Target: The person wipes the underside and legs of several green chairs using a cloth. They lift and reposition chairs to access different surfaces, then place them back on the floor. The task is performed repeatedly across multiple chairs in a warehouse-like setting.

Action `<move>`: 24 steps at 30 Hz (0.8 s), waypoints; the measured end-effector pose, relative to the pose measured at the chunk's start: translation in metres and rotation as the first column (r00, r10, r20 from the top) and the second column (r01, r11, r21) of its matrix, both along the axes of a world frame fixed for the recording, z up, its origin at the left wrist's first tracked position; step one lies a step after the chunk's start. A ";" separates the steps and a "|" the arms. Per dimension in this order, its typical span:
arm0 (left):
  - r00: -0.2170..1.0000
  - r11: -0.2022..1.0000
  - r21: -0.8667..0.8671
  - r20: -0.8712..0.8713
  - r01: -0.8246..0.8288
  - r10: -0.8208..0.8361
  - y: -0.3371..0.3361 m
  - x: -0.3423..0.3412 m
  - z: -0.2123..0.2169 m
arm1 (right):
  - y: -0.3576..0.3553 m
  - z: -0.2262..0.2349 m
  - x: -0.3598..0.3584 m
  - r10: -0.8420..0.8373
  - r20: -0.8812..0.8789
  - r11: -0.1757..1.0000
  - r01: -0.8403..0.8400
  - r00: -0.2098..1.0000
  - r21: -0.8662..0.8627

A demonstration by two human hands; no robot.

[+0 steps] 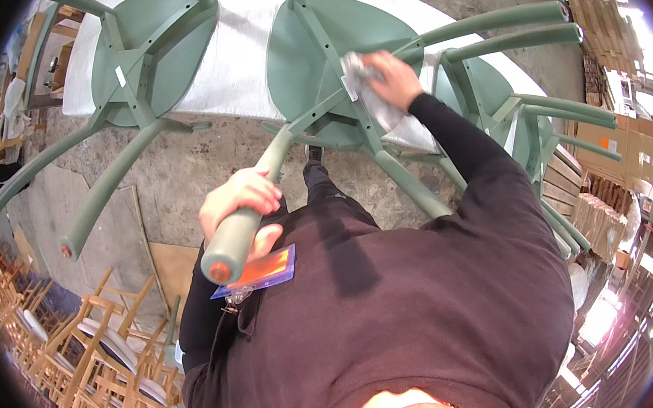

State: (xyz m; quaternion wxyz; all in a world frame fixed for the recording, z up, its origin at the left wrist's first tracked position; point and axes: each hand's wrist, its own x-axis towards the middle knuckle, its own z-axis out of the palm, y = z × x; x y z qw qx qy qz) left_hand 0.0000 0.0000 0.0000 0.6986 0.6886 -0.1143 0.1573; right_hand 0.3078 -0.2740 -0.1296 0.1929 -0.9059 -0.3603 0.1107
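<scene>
We have a white-covered worktop (242, 61) before us, and at its near edge a green chair (300, 64) lies upturned, with another upturned chair (176, 71) to its left. One splayed leg (230, 242) of the nearer chair points back at us, our left hand (233, 200) wrapped round it. Our right hand (397, 79), half closed and blurred, grips a pale cloth (377, 102) at the crossed rails, just beside a small white label (349, 88).

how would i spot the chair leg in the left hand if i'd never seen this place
Find the white-covered surface across the top. On it, take the second upturned green chair from the left, then its leg slanting toward the lower left. Among its neighbours, only this one has the left hand wrapped around it.
</scene>
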 end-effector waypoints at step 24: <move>0.947 0.938 0.139 -0.005 0.319 -0.321 0.027 -0.015 0.020 | 0.113 -0.095 -0.240 -0.907 0.072 0.415 0.910 0.415 -0.017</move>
